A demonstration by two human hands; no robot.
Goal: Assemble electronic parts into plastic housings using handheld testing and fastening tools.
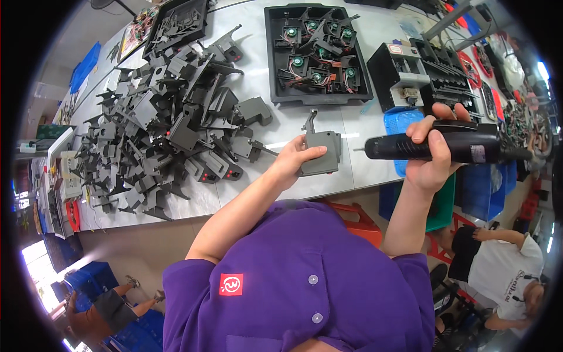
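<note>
My left hand [297, 158] grips a grey plastic housing [322, 151] near the table's front edge, thumb on its flat face. A narrow arm of the housing points away from me. To the right, my right hand [433, 149] is wrapped round a black electric screwdriver [404, 146], held nearly level. Its thin bit points left at the housing, with a gap between them. On my left lies a large heap of similar grey housings [170, 117], a few with small red parts. Beyond my hands stands a black tray [319, 98] holding several housings with green round parts and wires.
A second dark tray [176, 26] of loose grey parts lies at the far left. Right of the black tray stand a small black machine [396, 76] and a blue basket [402, 120]. Blue bins [484, 190] stand below the table at right. Other people are seated behind on both sides.
</note>
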